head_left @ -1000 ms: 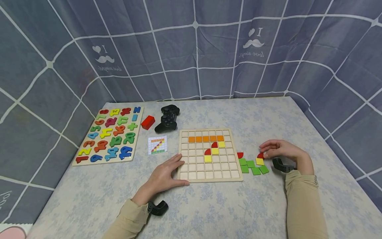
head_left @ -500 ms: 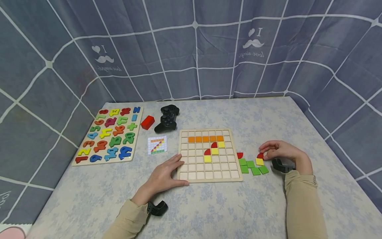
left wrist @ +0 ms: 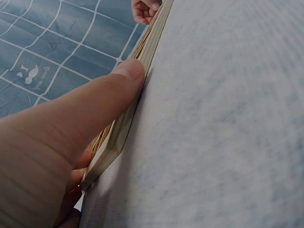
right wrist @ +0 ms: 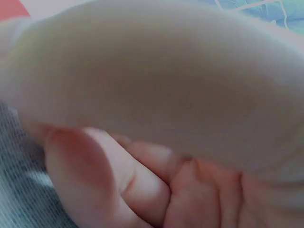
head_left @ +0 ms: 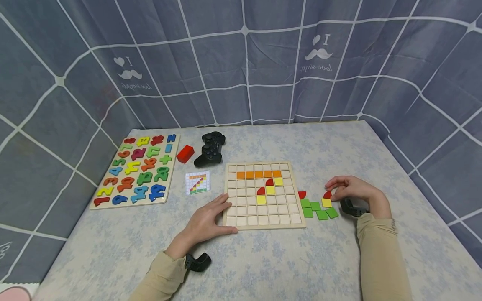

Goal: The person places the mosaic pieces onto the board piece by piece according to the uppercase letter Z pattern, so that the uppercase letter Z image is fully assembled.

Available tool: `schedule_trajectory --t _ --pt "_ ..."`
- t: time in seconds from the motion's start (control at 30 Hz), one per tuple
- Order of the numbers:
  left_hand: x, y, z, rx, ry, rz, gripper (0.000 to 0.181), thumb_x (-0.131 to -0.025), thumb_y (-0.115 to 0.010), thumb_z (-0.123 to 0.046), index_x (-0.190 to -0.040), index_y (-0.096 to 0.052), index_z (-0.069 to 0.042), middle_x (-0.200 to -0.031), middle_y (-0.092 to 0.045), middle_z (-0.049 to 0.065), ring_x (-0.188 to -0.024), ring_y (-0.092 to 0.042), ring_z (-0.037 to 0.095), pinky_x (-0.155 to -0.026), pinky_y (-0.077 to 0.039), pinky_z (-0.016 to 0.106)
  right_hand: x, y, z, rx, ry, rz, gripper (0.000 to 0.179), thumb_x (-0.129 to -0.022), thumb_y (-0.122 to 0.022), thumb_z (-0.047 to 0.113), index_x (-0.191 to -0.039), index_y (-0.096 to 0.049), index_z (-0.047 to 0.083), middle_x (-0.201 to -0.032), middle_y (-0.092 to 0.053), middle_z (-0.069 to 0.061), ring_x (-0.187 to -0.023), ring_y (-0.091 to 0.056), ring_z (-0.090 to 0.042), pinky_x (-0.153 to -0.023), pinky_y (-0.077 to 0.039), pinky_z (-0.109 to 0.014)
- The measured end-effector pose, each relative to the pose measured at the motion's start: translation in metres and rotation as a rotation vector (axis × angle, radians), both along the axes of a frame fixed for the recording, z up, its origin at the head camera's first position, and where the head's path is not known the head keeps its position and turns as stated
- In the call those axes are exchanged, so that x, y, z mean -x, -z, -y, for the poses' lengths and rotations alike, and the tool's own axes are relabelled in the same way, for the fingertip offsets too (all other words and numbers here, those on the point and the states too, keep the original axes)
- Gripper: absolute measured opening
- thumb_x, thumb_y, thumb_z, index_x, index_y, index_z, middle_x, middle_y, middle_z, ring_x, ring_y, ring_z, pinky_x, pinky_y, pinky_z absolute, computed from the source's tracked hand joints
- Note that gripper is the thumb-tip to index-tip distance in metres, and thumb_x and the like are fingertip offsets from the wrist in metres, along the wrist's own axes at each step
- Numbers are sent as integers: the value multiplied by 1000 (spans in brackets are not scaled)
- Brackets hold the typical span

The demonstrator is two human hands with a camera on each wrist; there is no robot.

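A square wooden grid board lies on the table in the head view, holding a row of orange squares, yellow squares and red quarter-circle tiles. My left hand spans its near left corner, thumb along the front edge, fingers at the left side; the left wrist view shows the thumb pressing the edge. Right of the board, my right hand touches a loose red quarter-circle tile with its thumb, fingers bent above the table. A yellow square adjoins that tile.
Several green squares and another red quarter-circle tile lie beside the board. A pattern card, a number puzzle board, a red block and a black game controller stand to the left and behind.
My right hand has shifted very slightly left at the red tile. My left hand stays at the board's corner, and the tiles on the grid keep their places.
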State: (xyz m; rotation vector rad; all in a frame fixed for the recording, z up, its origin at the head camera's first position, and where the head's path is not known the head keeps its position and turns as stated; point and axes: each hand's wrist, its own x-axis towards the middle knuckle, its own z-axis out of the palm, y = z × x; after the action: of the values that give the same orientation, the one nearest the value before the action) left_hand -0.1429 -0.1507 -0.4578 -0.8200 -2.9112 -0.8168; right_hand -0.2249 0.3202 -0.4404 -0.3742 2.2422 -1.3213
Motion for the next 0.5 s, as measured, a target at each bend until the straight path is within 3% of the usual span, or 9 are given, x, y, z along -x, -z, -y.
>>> schedule_trajectory --t 0.27,0.5 --pt "1 1 1 2 6 -17 78 -70 -73 -58 -127 -59 -5 -144 -41 10 -134 -35 23 -102 -38 43 0 -3 5 -6 18 -6 40 -80 -71 4 -112 -54 -14 -103 -62 -15 -72 -63 -16 -69 -53 -29" --pt "0 1 0 6 6 -8 79 -70 -73 -59 -128 -59 -6 -145 -40 10 -135 -34 23 -102 -37 43 -1 -5 9 -66 55 -25 36 -79 -72 5 -107 -57 -11 -96 -64 -13 -70 -60 -17 -67 -52 -29"
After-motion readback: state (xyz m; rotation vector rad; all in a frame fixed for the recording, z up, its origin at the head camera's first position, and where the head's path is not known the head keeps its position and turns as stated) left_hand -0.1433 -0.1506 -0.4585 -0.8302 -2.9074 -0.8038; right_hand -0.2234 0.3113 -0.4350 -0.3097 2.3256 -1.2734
